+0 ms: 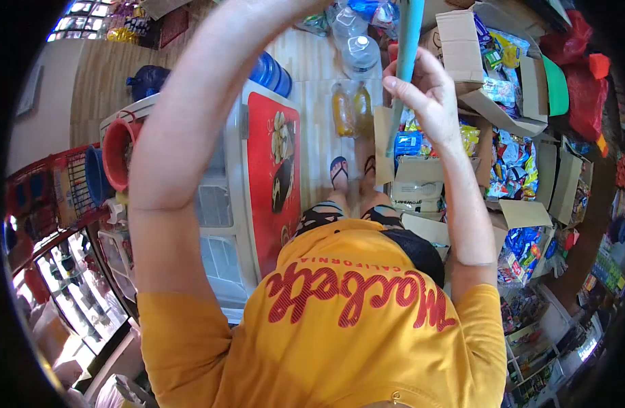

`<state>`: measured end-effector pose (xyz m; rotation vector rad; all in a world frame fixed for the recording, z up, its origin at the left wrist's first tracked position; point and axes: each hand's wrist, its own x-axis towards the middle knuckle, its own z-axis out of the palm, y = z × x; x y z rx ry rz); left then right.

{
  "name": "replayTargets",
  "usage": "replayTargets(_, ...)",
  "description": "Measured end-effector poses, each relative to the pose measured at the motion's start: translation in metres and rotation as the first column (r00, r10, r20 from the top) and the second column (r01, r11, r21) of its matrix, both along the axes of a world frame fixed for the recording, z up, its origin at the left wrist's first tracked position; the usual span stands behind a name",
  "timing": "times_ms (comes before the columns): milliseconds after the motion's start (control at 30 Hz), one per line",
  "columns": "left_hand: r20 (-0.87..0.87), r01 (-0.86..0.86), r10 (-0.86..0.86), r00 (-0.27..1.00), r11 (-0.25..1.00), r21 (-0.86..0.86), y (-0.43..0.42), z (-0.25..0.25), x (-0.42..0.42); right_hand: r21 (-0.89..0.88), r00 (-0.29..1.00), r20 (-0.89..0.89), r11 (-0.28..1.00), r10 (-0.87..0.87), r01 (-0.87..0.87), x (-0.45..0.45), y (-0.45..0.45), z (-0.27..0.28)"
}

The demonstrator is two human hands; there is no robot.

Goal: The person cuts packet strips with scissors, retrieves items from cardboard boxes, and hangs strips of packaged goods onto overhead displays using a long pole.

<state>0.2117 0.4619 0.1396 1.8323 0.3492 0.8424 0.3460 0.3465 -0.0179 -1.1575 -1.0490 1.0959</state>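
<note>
A long teal pole (407, 41) runs from the top edge down to a slightly frayed or thin lower end beside an open cardboard box. My right hand (428, 95) is closed around it, the thumb across its front and the fingers partly hidden behind. My left forearm reaches up past the top edge, so my left hand is out of sight. Below the pole, the box (421, 170) holds blue and yellow packets.
Two bottles of yellow liquid (353, 109) and clear jugs (360, 54) stand on the floor ahead of my feet. A white freezer with a red panel (271, 170) is at left, near a red bucket (118, 149). More packet-filled boxes (462, 47) line the right.
</note>
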Motion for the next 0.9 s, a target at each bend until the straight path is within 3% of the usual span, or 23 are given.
replayTargets(100, 0.061, 0.156, -0.149, 0.987, 0.979, -0.132, 0.009, -0.025, 0.027, -0.065, 0.998, -0.067, 0.998, -0.009, 0.004, 0.005, -0.002, -0.016)
replayTargets(167, -0.202, 0.006, -0.051, 0.978, 0.976, -0.216, 0.002, -0.029, 0.04, -0.062, 0.987, -0.144, 0.996, -0.067, 0.058, 0.003, -0.002, -0.021)
replayTargets(200, -0.04, 0.146, -0.167, 0.985, 0.94, -0.308, 0.006, -0.055, 0.046, -0.093, 0.986, -0.154, 0.995, -0.058, 0.044, 0.008, -0.002, -0.025)
replayTargets(233, -0.002, 0.195, -0.199, 0.98, 0.963, -0.186, 0.015, -0.101, 0.059, -0.091, 0.987, -0.137, 0.994, -0.079, 0.067, 0.01, -0.003, -0.033)
replayTargets(300, -0.116, 0.255, -0.297, 0.948, 0.925, -0.283, 0.013, -0.116, 0.06, -0.085, 0.989, -0.09, 0.99, -0.117, 0.11, 0.016, -0.003, -0.052)
replayTargets(400, -0.051, 0.291, -0.317, 0.947, 0.913, -0.286, 0.034, -0.184, 0.067, -0.15, 0.973, -0.108, 0.971, -0.204, 0.187, 0.029, -0.005, -0.09)
replayTargets(500, -0.076, 0.109, -0.168, 0.983, 0.863, -0.493, 0.067, -0.311, 0.069, -0.264, 0.951, -0.118, 0.932, -0.285, 0.247, 0.046, -0.004, -0.146)
replayTargets(567, -0.371, -0.076, -0.106, 0.923, 0.892, -0.445, 0.085, -0.403, 0.059, -0.269, 0.935, -0.099, 0.913, -0.342, 0.305, 0.051, 0.0, -0.181)
replayTargets(633, -0.602, -0.353, 0.022, 0.798, 0.826, -0.439, 0.089, -0.506, 0.043, -0.307, 0.932, -0.075, 0.897, -0.355, 0.317, 0.056, 0.005, -0.211)
replayTargets(767, -0.811, -0.504, 0.018, 0.585, 0.792, -0.345, 0.09, -0.676, 0.018, -0.287, 0.895, -0.143, 0.883, -0.422, 0.371, 0.065, 0.013, -0.254)
replayTargets(867, -0.876, -0.51, -0.069, 0.478, 0.79, -0.34, 0.104, -0.736, 0.025, -0.186, 0.897, -0.199, 0.914, -0.394, 0.36, 0.074, 0.019, -0.281)
replayTargets(900, -0.891, -0.499, -0.023, 0.453, 0.822, -0.274, 0.108, -0.776, 0.028, -0.189, 0.899, -0.184, 0.912, -0.397, 0.364, 0.077, 0.018, -0.291)
